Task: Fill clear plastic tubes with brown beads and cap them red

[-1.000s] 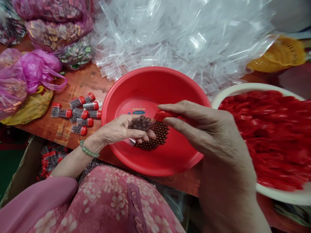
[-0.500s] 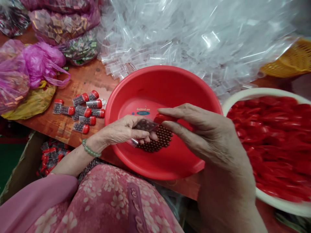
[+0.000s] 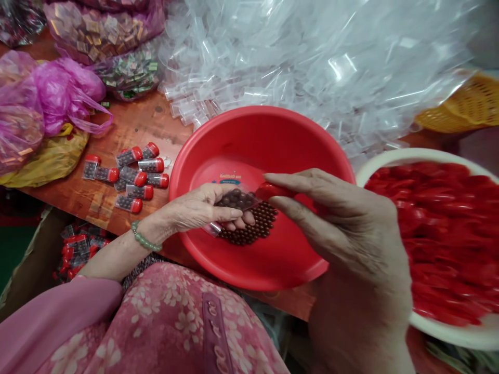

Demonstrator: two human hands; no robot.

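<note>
Over a red basin (image 3: 273,124), my left hand (image 3: 198,210) is closed on a small clear container (image 3: 238,199) filled with brown balls; a second clear piece (image 3: 213,228) shows under its palm. Thumb and finger of my right hand (image 3: 339,218) pinch a red cap (image 3: 275,191) right beside the container's open end. Whether cap and container touch is hard to tell. Loose brown balls (image 3: 259,226) lie on the basin's floor beneath. Several filled, red-capped containers (image 3: 134,176) rest on the table left of the basin.
A white basin (image 3: 448,335) of red caps stands at the right. Behind lies a big heap of clear containers (image 3: 273,57), with a yellow basket (image 3: 463,104) at its right. Bags of small items (image 3: 97,36) fill the back left. Below them, a cardboard box (image 3: 23,265) holds capped containers.
My right hand has moved slightly right with the red cap. My left hand keeps hold of the filled container, nearly in the same place. The view has shifted a little.
</note>
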